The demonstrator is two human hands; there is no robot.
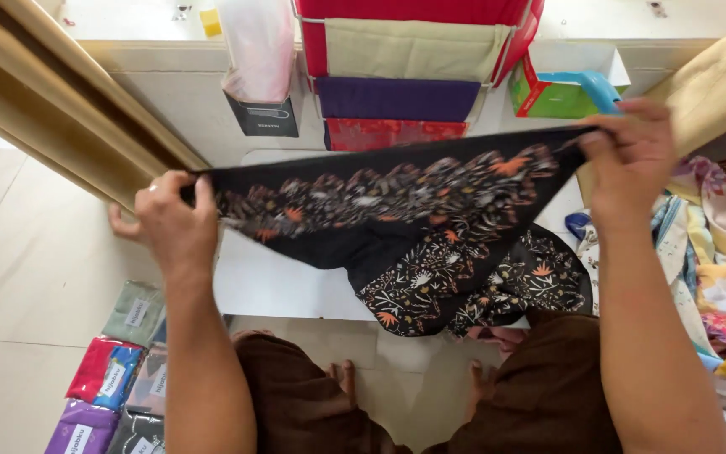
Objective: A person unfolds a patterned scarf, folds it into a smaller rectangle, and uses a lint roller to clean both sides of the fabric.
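A: Black cloth w/ orange and white flowers – where's it at?

B: The scarf (405, 219) is stretched taut between both hands, up over the white tabletop (270, 282). Its loose end hangs off the tabletop's near edge, toward the knees.

A: Grips?

B: Left hand (174, 220), grip pinched tight on the scarf's left corner. Right hand (628, 160), grip clamped on the right corner, held a bit higher.

A: Anything else around?

B: Red rack (413, 42) w/ folded cloths at the tabletop's far edge, green box (552, 94) beside it. Packaged cloths (107, 374) on the floor, left. Heap of mixed scarves (720, 277) on the right.
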